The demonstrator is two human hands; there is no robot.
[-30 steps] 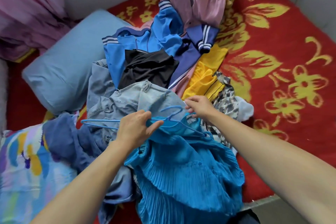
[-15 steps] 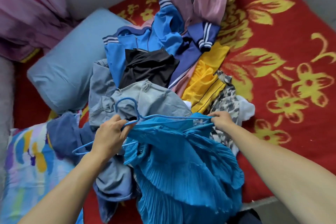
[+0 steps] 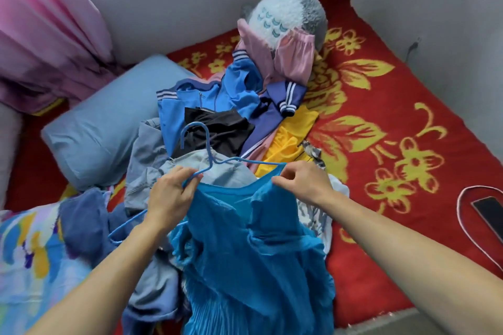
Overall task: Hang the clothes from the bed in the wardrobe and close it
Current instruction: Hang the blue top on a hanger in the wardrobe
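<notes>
- The bed blanket is red and fuzzy, with big yellow flowers on it.
- A pink curtain hangs in soft folds at the far left.
- The bright blue dress is at the near edge of the bed, on top of the pile. It has lots of tiny pleats and spills down toward the person.
- A puffy, light blue pillow lies left of the pile.
- Pale denim jeans look stiff and crumpled under the dress.
- A smooth blue track jacket has white stripes on its cuffs. A black top lies on it, with a shiny yellow cloth to the right.
- A round, fluffy white and grey plush toy sits by the wall.
- The left hand has its fingers curled round the hanger's left end and the dress top.
- The right hand pinches the dress edge with thumb and fingers at the hanger's right end.
- The thin blue wire hanger has 1 curved hook pointing up and away.
- A flat black phone lies at the right edge.
</notes>
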